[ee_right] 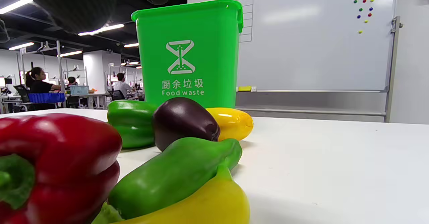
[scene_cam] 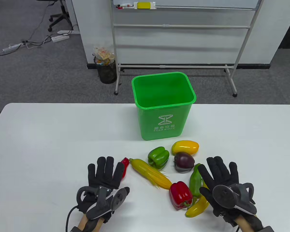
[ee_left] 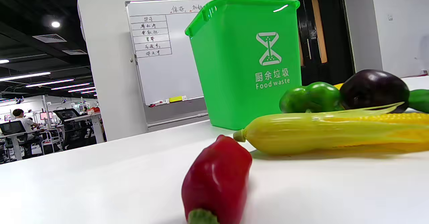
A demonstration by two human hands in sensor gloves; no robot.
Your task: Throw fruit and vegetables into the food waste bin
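Observation:
A green food waste bin stands upright and empty at the table's middle back; it also shows in the left wrist view and the right wrist view. In front lie a yellow pepper, green bell pepper, dark purple eggplant, corn cob, red bell pepper, long green pepper, banana and small red pepper. My left hand lies flat and open beside the small red pepper. My right hand lies flat and open, over the banana and green pepper's right side.
The white table runs wide to the left and right of the produce. Behind it stand a whiteboard frame and a dark floor bin full of rubbish.

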